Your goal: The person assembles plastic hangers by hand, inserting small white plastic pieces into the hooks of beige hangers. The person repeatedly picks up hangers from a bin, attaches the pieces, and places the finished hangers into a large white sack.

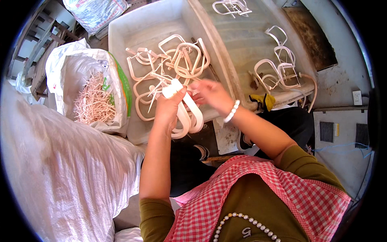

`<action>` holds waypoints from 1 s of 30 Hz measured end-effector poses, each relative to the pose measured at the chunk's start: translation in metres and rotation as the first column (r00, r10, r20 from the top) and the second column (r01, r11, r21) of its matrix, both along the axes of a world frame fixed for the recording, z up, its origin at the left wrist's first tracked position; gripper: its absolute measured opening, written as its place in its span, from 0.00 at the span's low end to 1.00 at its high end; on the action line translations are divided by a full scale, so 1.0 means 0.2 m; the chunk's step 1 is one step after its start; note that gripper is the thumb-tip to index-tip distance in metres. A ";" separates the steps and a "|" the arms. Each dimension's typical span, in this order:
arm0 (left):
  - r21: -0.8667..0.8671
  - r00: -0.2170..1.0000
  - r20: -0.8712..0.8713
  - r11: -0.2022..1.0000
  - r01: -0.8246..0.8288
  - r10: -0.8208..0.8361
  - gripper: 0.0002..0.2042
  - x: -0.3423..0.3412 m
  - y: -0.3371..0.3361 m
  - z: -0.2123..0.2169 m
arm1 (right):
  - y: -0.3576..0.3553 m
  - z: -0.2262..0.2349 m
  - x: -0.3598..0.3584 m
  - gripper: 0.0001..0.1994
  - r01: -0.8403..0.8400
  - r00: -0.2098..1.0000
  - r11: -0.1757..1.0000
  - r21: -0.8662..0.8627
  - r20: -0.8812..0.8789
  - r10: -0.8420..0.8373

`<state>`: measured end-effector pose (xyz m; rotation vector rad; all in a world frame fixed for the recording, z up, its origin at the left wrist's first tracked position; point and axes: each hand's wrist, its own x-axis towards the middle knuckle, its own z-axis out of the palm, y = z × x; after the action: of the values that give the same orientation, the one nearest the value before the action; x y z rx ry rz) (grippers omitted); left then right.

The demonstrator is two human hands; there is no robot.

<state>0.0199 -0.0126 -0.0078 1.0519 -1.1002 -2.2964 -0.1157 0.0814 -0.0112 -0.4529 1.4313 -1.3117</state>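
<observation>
My left hand (166, 108) is closed round a pair of cream plastic parts, bent into U-shaped loops (196, 120) that hang below the grip. My right hand (214, 96), with a white bead bracelet at its wrist, is just to the right of the parts. Its fingers are smeared by motion, so I cannot make out whether they pinch anything. Beyond both hands, several similar pale plastic frames (188, 60) lie tangled in a whitish plastic tub (121, 35).
Left of the tub, an open woven sack (60, 66) contains thin pink plastic sprue pieces (94, 101). A second tub (213, 34) on the right has water and several white frames (282, 66) in it. A yellow and black object (266, 101) lies by its near rim, beside a hose (312, 90).
</observation>
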 end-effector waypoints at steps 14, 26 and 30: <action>-0.645 0.776 0.519 0.432 0.631 -0.359 0.09 0.01 0.13 0.03 | -0.22 -0.08 -0.34 0.19 -0.144 0.816 0.944 -0.295 0.504 0.282; -0.090 0.946 0.134 0.947 0.308 -0.295 0.10 0.01 0.09 -0.06 | 0.05 0.24 0.02 0.07 -0.504 0.494 0.759 -0.411 -0.858 -0.137; -0.024 0.987 0.022 0.987 0.162 -0.161 0.10 0.02 0.10 -0.23 | 0.10 0.23 0.16 0.07 -0.755 0.318 0.572 -0.320 -0.942 -0.106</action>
<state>0.0237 0.0077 -0.0533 1.0113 -1.2617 -2.3938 -0.0829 0.1019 0.0357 -2.3150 1.3260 -1.1895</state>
